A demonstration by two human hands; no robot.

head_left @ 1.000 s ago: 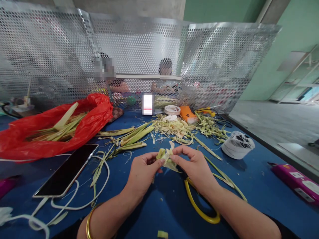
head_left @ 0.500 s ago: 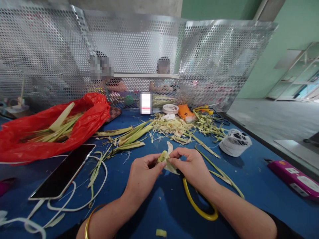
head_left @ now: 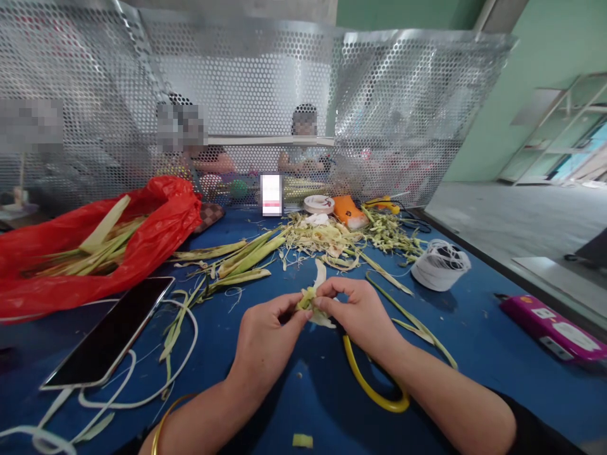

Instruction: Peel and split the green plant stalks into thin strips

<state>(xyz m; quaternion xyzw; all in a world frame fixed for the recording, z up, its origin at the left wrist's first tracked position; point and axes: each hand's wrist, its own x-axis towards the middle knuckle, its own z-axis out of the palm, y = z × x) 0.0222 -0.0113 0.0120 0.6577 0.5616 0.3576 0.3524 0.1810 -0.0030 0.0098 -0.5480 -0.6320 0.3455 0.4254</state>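
Note:
Between my two hands, over the middle of the blue table, is a small pale green and cream piece of plant husk (head_left: 320,316), with a whitish strip sticking up from it. My left hand (head_left: 275,332) pinches its left side between thumb and fingers. From the right, my right hand (head_left: 358,309) pinches it too, fingertips almost touching those of the left. A yellow loop handle (head_left: 374,395) lies under my right wrist; the rest of that tool is hidden. A small green scrap (head_left: 302,440) lies near the front edge.
A red plastic bag (head_left: 165,215) of stalks and a phone (head_left: 111,335) with white cable lie left. Husk scraps (head_left: 327,237) are heaped behind my hands. Right are a string roll (head_left: 440,268) and purple box (head_left: 550,325). People sit behind a perforated metal screen (head_left: 246,76).
The view has shifted slightly, so the table items appear further left. Both hands keep their pinch, and the whitish strip now stands straighter above the fingertips.

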